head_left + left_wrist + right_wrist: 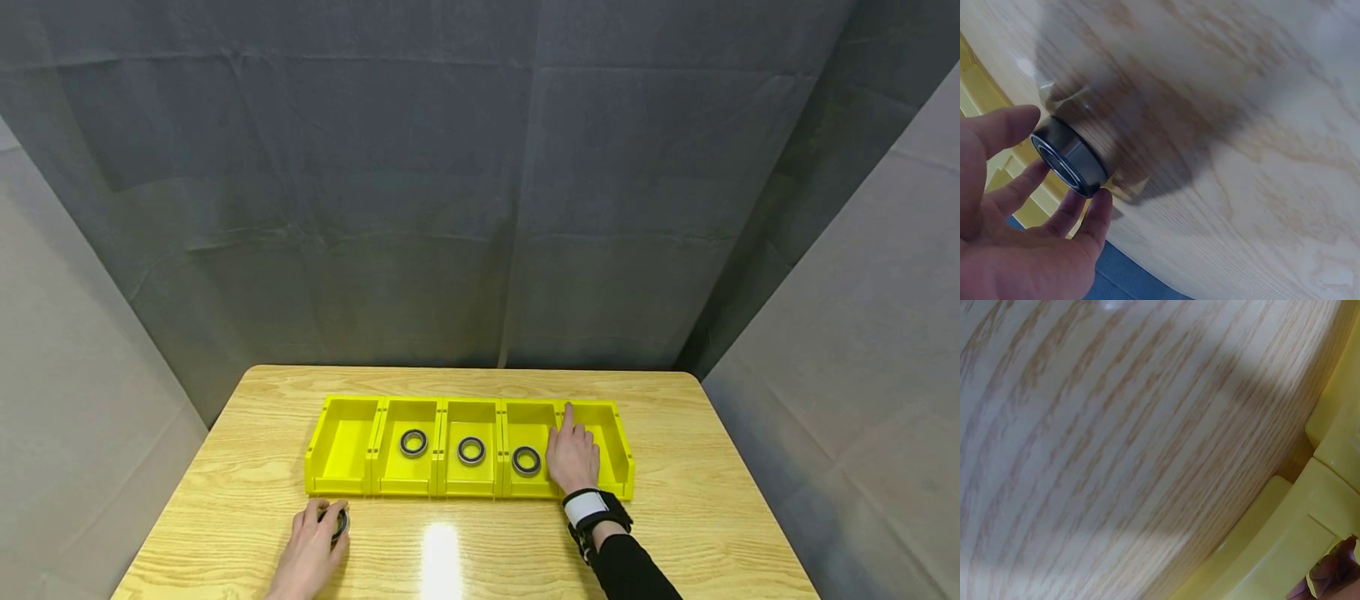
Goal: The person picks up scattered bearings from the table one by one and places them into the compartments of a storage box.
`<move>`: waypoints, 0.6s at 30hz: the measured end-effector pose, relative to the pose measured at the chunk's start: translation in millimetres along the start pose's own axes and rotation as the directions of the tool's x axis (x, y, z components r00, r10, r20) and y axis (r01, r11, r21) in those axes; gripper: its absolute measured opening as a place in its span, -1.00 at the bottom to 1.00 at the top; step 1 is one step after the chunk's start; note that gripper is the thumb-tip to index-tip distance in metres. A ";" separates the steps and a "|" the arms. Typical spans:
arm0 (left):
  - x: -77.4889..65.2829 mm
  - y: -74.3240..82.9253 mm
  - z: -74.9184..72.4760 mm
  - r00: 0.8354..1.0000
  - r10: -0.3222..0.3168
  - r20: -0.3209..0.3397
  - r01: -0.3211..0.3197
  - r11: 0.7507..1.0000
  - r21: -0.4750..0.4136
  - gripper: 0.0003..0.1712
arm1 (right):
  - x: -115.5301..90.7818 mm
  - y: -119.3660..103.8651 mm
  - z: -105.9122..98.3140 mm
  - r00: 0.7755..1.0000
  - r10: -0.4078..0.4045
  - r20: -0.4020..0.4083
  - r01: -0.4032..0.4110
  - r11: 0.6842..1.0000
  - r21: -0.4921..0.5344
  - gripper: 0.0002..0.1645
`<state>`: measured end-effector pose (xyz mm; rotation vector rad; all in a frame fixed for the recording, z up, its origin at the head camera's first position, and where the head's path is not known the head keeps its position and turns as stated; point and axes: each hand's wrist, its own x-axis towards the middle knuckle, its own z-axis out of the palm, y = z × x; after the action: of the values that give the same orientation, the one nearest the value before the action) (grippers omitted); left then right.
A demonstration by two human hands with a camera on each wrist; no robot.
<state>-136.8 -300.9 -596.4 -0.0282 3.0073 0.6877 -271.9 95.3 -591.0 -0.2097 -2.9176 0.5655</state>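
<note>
My left hand (307, 546) pinches a ball bearing (1075, 156) between thumb and fingertips, just in front of the leftmost yellow bin (341, 483). In the left wrist view the bearing is tilted, its dark ring facing the palm. My right hand (573, 458) is over the divider between the two rightmost bins, back of the hand up. Its index finger reaches forward along that divider; the other fingers point down, and what lies beneath them is hidden. Three more bearings lie flat, one each in the second bin (413, 443), third bin (471, 451) and fourth bin (527, 461).
The yellow bins stand side by side in a row on a wood-grain table (690, 500). Behind the table hangs a dark grey cloth (390, 208), with lighter panels (862, 333) at both sides. My right wrist wears a black strap (600, 508) with a white patch.
</note>
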 end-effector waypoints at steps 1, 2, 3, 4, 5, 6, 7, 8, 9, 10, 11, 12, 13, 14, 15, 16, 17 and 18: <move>0.2 -0.3 0.4 1.000 0.003 -0.001 -0.003 1.000 0.001 -0.51 | 0.2 0.3 0.3 1.000 0.000 0.001 0.000 1.000 -0.002 -0.29; 0.2 -0.5 0.7 1.000 0.004 -0.003 -0.004 1.000 0.002 -0.50 | 0.4 0.5 0.6 1.000 0.001 0.001 -0.001 1.000 -0.002 -0.29; 0.1 -0.6 0.9 1.000 0.006 -0.006 -0.006 1.000 0.001 -0.50 | 0.6 0.8 0.8 1.000 0.001 0.003 -0.001 1.000 -0.003 -0.29; 0.1 -0.7 1.0 1.000 0.007 -0.009 -0.007 1.000 0.001 -0.50 | 0.9 1.0 1.0 1.000 0.000 0.003 0.000 1.000 -0.004 -0.30; 0.1 -0.9 1.2 1.000 0.009 -0.012 -0.009 1.000 0.002 -0.50 | 0.9 1.1 1.3 1.000 0.001 0.004 -0.001 1.000 -0.003 -0.29; 0.1 -1.0 1.3 1.000 0.011 -0.016 -0.011 1.000 0.002 -0.50 | 0.9 1.2 1.4 1.000 0.001 0.003 -0.001 1.000 -0.002 -0.30; 0.1 -1.0 1.3 1.000 0.013 -0.020 -0.013 1.000 0.003 -0.50 | 0.8 1.2 1.4 1.000 0.001 0.002 -0.001 1.000 -0.001 -0.29; 0.0 -1.0 1.2 1.000 0.015 -0.021 -0.015 1.000 0.004 -0.50 | 0.7 1.0 1.5 1.000 0.001 0.001 -0.001 1.000 0.001 -0.29; -0.1 -0.9 1.0 1.000 0.015 -0.024 -0.015 1.000 0.003 -0.50 | 0.5 0.9 1.4 1.000 0.001 0.000 -0.001 1.000 0.002 -0.29; -0.1 -0.7 0.9 1.000 0.016 -0.025 -0.016 1.000 0.003 -0.50 | 0.3 0.7 1.4 1.000 0.001 -0.002 -0.001 1.000 0.002 -0.29; -0.3 -0.5 0.6 1.000 0.016 -0.027 -0.016 1.000 0.003 -0.50 | 0.2 0.5 1.3 1.000 0.001 -0.002 -0.001 1.000 0.002 -0.29; -0.3 -0.4 0.4 1.000 0.015 -0.027 -0.015 1.000 0.004 -0.50 | 0.1 0.3 1.1 1.000 0.001 -0.003 -0.001 1.000 0.003 -0.29; -0.4 -0.2 0.2 1.000 0.014 -0.026 -0.014 1.000 0.004 -0.50 | 0.1 0.3 1.0 1.000 0.001 -0.004 -0.001 1.000 0.002 -0.29; -0.4 0.0 0.0 1.000 0.012 -0.025 -0.012 1.000 0.004 -0.50 | 0.1 0.3 1.0 1.000 0.002 -0.004 -0.002 1.000 0.001 -0.29; -0.5 0.1 -0.2 1.000 0.010 -0.024 -0.009 1.000 0.003 -0.50 | 0.2 0.4 0.9 1.000 0.002 -0.004 -0.002 1.000 -0.001 -0.29; -0.5 0.2 -0.3 1.000 0.008 -0.021 -0.008 1.000 0.003 -0.49 | 0.3 0.5 1.0 1.000 0.003 -0.002 -0.003 1.000 -0.002 -0.29; -0.5 0.3 -0.5 1.000 0.006 -0.018 -0.006 1.000 0.003 -0.49 | 0.3 0.4 1.1 1.000 0.004 -0.001 -0.004 1.000 -0.002 -0.29; -0.6 0.2 -0.7 1.000 0.005 -0.015 -0.005 1.000 0.003 -0.49 | 0.4 0.4 1.1 1.000 0.006 0.000 -0.006 1.000 -0.003 -0.29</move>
<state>-136.2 -301.0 -595.7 -0.0263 3.0241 0.6866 -272.4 95.4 -592.1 -0.2181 -2.9192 0.5627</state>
